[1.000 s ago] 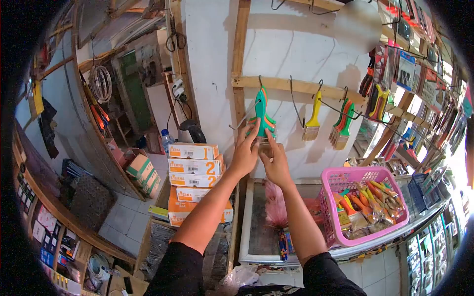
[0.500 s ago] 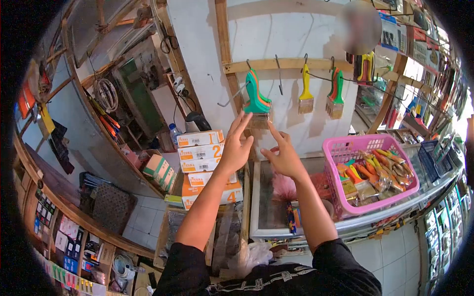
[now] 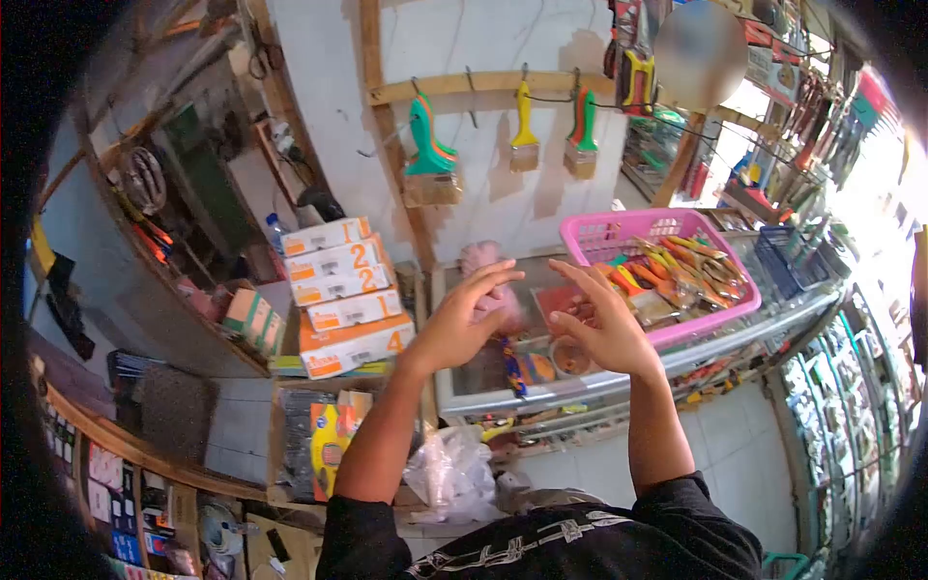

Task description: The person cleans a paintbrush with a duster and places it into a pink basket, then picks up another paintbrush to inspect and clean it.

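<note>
Brushes [image 3: 681,275], seen in the head view, lie heaped in the basket [image 3: 706,324], which stands on the counter [image 3: 474,401] at the right. We find both hands empty, held above the counter. The left hand [image 3: 464,319] has its fingers extended and its thumb apart. The right hand [image 3: 609,324] is likewise spread, fingers slightly curved, nearest the basket's left side; whether it touches the rim we cannot tell. We judge each brush light, stiff at the handle and soft at the bristles; those in clear wrap would probably slide against one another. We would grasp the handle and spare the bristles. At the far wall, a teal brush [image 3: 425,140], a yellow brush [image 3: 524,126] and a green brush [image 3: 584,121] hang along the rail [image 3: 493,84]; we expect similar handling, best held below the hook.
</note>
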### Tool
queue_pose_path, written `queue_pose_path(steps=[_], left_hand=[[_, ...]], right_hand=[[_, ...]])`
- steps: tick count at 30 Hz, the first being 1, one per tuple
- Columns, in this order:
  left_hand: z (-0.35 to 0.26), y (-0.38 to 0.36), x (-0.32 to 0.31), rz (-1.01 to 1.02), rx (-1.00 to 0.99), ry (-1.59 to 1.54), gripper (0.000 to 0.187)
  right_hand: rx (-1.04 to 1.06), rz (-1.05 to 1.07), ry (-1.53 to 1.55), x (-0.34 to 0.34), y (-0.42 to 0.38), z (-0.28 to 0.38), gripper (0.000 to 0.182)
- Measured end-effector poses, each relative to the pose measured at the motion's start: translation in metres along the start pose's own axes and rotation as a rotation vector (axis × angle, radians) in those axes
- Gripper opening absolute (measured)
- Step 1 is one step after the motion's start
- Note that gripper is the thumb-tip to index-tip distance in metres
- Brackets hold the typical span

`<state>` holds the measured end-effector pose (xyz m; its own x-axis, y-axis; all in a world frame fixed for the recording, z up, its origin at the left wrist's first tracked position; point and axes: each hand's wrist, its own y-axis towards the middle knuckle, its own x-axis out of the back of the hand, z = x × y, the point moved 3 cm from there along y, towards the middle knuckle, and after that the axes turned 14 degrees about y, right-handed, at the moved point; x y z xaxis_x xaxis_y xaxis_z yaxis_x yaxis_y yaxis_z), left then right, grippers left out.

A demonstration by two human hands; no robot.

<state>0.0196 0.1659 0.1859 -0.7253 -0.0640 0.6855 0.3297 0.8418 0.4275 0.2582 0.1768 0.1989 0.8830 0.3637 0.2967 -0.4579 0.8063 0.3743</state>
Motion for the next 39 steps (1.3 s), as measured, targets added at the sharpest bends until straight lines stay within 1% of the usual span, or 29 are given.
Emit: queue_pose_path(steps=[3,4,5,6,7,8,10,13,14,17,18,20,21,23,24,27,30,33,36,38,39], left_hand=[[-0.006,0.003,-0.025,0.015,-0.007,-0.032,0.048],[-0.01,0.008,-0.032,0.041,0.009,-0.058,0.047],[-0.015,0.012,-0.038,0.067,0.026,-0.076,0.047],[-0.024,0.018,-0.045,0.052,-0.022,-0.049,0.046],[-0.033,0.023,-0.052,0.073,-0.018,-0.047,0.045],[-0.041,0.028,-0.059,0.091,-0.012,-0.042,0.045],[-0.055,0.04,-0.074,0.122,-0.011,-0.042,0.043],[-0.053,0.064,-0.105,0.105,-0.04,0.033,0.045],[-0.053,0.071,-0.117,0.093,0.011,0.036,0.042],[-0.053,0.095,-0.148,-0.026,-0.081,0.273,0.039],[-0.048,0.102,-0.157,-0.042,-0.045,0.314,0.038],[-0.039,0.107,-0.174,-0.126,0.018,0.39,0.038],[-0.04,0.109,-0.178,-0.17,0.048,0.431,0.038],[-0.039,0.112,-0.181,-0.135,0.106,0.473,0.038],[-0.039,0.113,-0.182,-0.112,0.137,0.49,0.039],[-0.038,0.112,-0.193,-0.088,0.133,0.6,0.041],[-0.047,0.114,-0.197,0.037,0.137,0.588,0.044],[-0.046,0.121,-0.198,0.081,0.174,0.551,0.045],[-0.051,0.126,-0.198,-0.129,0.168,0.607,0.041],[-0.054,0.124,-0.198,-0.165,0.177,0.639,0.039],[-0.055,0.124,-0.196,-0.184,0.179,0.659,0.037]], right_hand=[[-0.036,-0.002,-0.074,0.035,-0.019,-0.009,0.066],[-0.092,0.008,-0.073,0.047,-0.025,-0.004,0.062],[-0.053,0.013,-0.114,0.06,-0.03,-0.006,0.061],[-0.008,0.019,-0.147,0.074,-0.034,-0.008,0.06],[0.045,0.028,-0.176,0.084,-0.035,-0.009,0.059],[-0.052,0.032,-0.14,0.095,-0.038,-0.01,0.059],[-0.083,0.062,-0.21,0.121,-0.038,-0.029,0.059],[-0.078,0.151,-0.267,0.153,-0.029,-0.043,0.058],[-0.072,0.196,-0.285,0.163,-0.024,-0.043,0.058],[-0.081,0.323,-0.323,0.187,-0.005,-0.056,0.057],[-0.074,0.371,-0.341,0.193,0.004,-0.065,0.057],[-0.051,0.454,-0.337,0.199,0.016,-0.08,0.057],[-0.024,0.537,-0.367,0.201,0.024,-0.084,0.058],[0.033,0.702,-0.426,0.204,0.041,-0.093,0.059],[0.051,0.745,-0.446,0.208,0.05,-0.098,0.059],[0.089,0.884,-0.508,0.217,0.067,-0.12,0.061],[0.074,1.044,-0.531,0.215,0.07,-0.138,0.063],[-0.048,1.086,-0.568,0.207,0.067,-0.144,0.066],[0.01,1.015,-0.554,0.194,0.07,-0.139,0.065],[0.078,0.986,-0.569,0.183,0.073,-0.168,0.061],[0.116,0.967,-0.576,0.177,0.076,-0.169,0.059]])
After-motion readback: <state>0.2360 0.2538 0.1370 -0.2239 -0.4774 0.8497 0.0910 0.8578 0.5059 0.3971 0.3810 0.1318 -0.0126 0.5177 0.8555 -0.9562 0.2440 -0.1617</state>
